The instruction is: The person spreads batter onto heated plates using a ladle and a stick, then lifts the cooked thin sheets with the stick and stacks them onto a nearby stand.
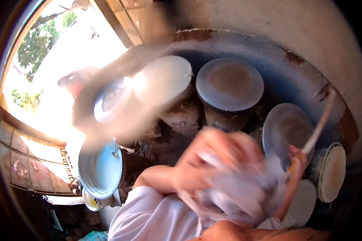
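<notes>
My left hand is raised near the middle, smeared by motion, its fingers curled on a bunched whitish cloth. The cloth hangs in blurred folds below the hand, close to my chest. Further right, my right hand is closed around a long thin stick that slants up to the right. Behind that hand stands a round dark-faced pan, partly covered by the cloth and hand.
Round flat pans, one grey and one pale, rest on clay supports along a curved wall. A bucket of pale blue liquid stands at left. A pale round disc sits at far right. Bright daylight enters upper left.
</notes>
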Action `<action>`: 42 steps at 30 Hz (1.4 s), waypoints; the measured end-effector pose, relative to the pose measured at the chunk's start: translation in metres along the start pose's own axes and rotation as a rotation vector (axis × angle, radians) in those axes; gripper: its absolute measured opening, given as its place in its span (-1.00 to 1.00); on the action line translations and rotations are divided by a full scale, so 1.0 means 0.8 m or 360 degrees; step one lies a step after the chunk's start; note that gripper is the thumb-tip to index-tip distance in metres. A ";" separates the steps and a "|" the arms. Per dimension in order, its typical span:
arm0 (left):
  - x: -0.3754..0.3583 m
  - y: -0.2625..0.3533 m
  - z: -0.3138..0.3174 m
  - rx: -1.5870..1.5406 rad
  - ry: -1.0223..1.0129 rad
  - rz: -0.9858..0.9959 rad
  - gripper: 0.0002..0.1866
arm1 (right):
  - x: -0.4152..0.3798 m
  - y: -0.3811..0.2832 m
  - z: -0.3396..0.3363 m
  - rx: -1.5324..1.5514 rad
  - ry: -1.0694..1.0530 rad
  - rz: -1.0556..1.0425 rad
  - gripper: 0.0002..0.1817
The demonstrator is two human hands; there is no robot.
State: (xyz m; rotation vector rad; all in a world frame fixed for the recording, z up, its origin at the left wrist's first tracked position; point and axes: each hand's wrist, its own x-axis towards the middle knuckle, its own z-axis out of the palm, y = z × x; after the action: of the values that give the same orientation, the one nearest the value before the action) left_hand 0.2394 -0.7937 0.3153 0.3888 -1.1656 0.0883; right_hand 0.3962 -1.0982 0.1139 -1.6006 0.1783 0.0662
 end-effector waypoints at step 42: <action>-0.855 0.622 0.053 0.1372 0.4037 -0.0419 -0.40 | -0.539 0.214 0.929 -0.2383 -0.2323 -0.0961 -0.54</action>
State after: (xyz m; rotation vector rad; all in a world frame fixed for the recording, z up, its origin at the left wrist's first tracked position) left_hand -0.2036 -0.2558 -0.1653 0.7083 1.5064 0.6171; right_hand -0.0048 -0.3303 -0.0187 -2.4726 -1.8584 1.0392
